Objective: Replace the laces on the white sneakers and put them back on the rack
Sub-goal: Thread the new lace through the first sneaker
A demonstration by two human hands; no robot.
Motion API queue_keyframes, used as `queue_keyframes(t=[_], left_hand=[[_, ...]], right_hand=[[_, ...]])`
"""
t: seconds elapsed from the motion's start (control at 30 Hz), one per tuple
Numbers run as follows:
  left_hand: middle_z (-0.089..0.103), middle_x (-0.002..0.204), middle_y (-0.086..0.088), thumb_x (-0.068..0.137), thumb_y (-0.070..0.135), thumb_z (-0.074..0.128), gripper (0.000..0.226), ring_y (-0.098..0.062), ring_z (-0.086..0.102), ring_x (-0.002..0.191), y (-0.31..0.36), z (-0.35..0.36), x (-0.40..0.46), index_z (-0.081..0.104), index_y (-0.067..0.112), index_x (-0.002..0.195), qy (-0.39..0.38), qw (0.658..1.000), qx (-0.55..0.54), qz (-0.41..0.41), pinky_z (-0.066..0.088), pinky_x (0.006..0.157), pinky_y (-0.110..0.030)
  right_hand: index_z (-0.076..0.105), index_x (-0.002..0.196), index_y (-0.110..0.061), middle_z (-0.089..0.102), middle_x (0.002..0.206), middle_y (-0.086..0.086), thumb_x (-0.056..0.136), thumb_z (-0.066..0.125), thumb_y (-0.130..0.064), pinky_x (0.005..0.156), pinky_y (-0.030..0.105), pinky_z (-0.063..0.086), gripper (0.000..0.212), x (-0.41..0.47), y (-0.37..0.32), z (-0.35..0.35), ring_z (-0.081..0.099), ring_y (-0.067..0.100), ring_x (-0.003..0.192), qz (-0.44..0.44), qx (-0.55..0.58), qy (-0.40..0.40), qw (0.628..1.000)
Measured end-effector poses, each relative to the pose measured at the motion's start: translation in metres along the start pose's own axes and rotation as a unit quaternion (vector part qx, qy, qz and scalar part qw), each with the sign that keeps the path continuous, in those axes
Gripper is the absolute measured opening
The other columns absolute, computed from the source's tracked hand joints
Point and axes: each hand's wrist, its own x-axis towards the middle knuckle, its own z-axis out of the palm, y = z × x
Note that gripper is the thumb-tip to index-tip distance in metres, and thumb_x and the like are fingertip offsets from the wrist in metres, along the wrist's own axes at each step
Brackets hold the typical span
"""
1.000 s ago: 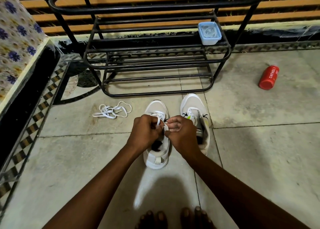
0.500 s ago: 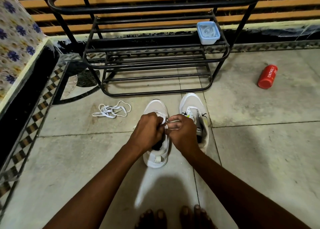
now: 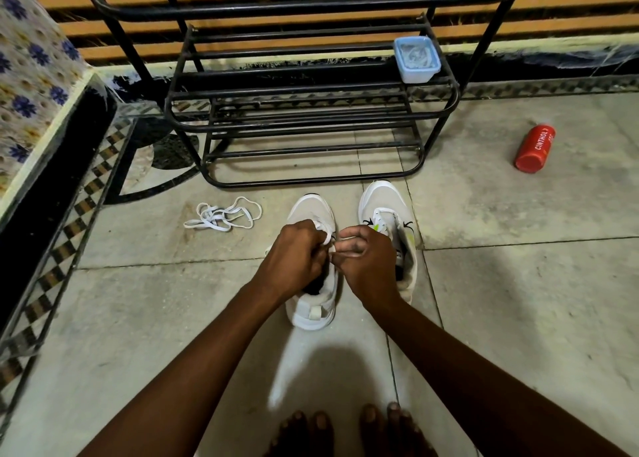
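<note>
Since a second ago both hands have drifted slightly up the left sneaker's tongue, and the lace end that stood up between them is now drawn down into the pinch. Behind everything stands the black metal rack [image 3: 311,111], its tiers bare save for a pale blue plastic tub [image 3: 416,59] on the right end of a middle shelf. On the tiled floor in front of it sit the two white sneakers, toes toward the rack: the left sneaker [image 3: 313,283] under the hands, the right sneaker [image 3: 387,211] just beside it. The left hand [image 3: 294,252] and right hand [image 3: 366,259] meet over the left sneaker, fingers curled, each pinching the white lace [image 3: 328,239]. A red bottle [image 3: 535,149] lies well off to the right. A loose lace [image 3: 223,214] lies tangled on the floor left of the sneakers.
</note>
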Motion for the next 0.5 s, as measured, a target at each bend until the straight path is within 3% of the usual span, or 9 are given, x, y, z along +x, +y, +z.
queue_keyframes(t=[0.1,0.2,0.27,0.37,0.5], left_hand=[[0.065,0.061,-0.004,0.084,0.01,0.069,0.012,-0.024,0.064,0.063,0.004,0.001,0.001,0.073,0.011,0.072,0.008,0.987,-0.118,-0.112,0.052,0.063,-0.036],[0.07,0.059,0.003,0.084,0.009,0.076,0.014,-0.016,0.073,0.063,0.008,0.004,0.002,0.078,0.019,0.074,0.017,0.95,-0.218,-0.224,0.061,0.068,-0.031],[0.063,0.053,0.003,0.085,0.011,0.074,0.021,-0.017,0.068,0.059,0.01,0.003,0.003,0.071,0.016,0.065,0.036,0.962,-0.163,-0.215,0.055,0.062,-0.029],[0.047,0.055,-0.009,0.088,0.011,0.065,0.041,-0.035,0.054,0.06,0.016,-0.002,0.005,0.042,0.017,0.055,0.021,0.988,-0.021,-0.149,0.039,0.055,-0.038],[0.043,0.075,-0.003,0.081,0.005,0.064,0.028,-0.037,0.057,0.072,0.02,0.002,0.002,0.044,0.018,0.065,-0.003,0.99,0.04,-0.137,0.035,0.058,-0.033]], right_hand=[[0.069,0.09,-0.015,0.072,0.069,0.007,0.063,0.082,-0.002,0.074,0.045,0.062,0.033,-0.001,-0.001,0.002,0.073,0.025,0.071,0.004,0.014,0.005,1.0],[0.068,0.09,-0.012,0.072,0.068,0.001,0.065,0.086,0.006,0.069,0.036,0.061,0.035,-0.001,0.001,0.002,0.072,0.012,0.067,0.013,0.018,0.013,1.0],[0.067,0.087,-0.018,0.074,0.071,0.003,0.066,0.086,0.004,0.071,0.038,0.062,0.037,-0.002,0.001,0.003,0.074,0.014,0.071,0.023,0.021,0.016,0.999],[0.066,0.086,-0.021,0.075,0.074,0.007,0.067,0.086,0.001,0.074,0.039,0.063,0.035,-0.003,0.001,0.004,0.075,0.019,0.074,0.022,0.019,0.016,0.999],[0.067,0.09,-0.012,0.075,0.075,0.003,0.069,0.085,0.004,0.071,0.026,0.06,0.032,-0.004,-0.002,0.004,0.075,0.012,0.073,0.021,0.024,0.015,0.999]])
